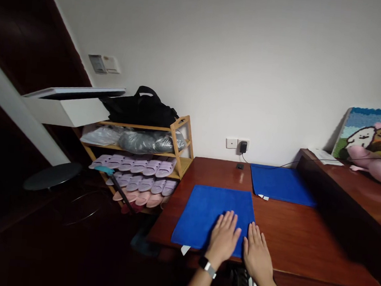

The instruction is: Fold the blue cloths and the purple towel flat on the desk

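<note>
One blue cloth (206, 213) is spread at the table's (297, 241) front edge; the left hand (224, 238) is laid flat on it, the right hand (258, 254) at its right border, fingers extended, nothing gripped.

The light around me is dim: the wall (256, 77) is palest near the upper middle, while the lower left sinks almost to black. A small glare marks the desk (302, 242) right of centre. Shadow edges my left hand (224, 238). Wide-angle stretch slants the frame's softer sides.
</note>
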{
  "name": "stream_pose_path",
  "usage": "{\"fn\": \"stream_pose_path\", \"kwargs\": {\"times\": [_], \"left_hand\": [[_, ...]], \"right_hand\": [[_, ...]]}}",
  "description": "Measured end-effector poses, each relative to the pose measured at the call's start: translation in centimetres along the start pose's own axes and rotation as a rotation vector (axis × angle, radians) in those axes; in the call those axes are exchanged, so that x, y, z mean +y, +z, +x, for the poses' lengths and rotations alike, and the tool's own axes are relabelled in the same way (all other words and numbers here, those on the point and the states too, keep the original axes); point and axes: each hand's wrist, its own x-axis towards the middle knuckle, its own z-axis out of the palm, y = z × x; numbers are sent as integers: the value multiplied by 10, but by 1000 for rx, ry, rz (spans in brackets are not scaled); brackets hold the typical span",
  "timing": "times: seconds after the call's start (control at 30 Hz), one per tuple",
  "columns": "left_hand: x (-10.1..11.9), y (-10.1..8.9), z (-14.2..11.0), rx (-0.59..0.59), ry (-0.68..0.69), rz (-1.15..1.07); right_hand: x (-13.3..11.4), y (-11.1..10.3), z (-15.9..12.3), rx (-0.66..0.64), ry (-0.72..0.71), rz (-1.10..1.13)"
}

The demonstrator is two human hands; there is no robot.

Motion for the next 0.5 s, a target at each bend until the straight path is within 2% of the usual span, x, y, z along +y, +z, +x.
{"fn": "stream_pose_path", "kwargs": {"times": [0.07,0.1,0.17,0.23,0.4,0.5], "left_hand": [[29,11,8,-38,55,-71],[35,14,9,-53,61,-85],[30,16,4,-63,53,-75],[5,12,-8,-65,18,-28],[-89,-6,-53,-24,-246,156],[-123,-9,-72,35,-322,227]], "right_hand": [[1,1,0,-2,-27,7],[2,1,0,-4,-33,8],[1,0,1,4,-21,17],[0,-1,2,24,8,31],[-4,-4,1,19,46,41],[-4,-9,0,-39,49,8]]}}
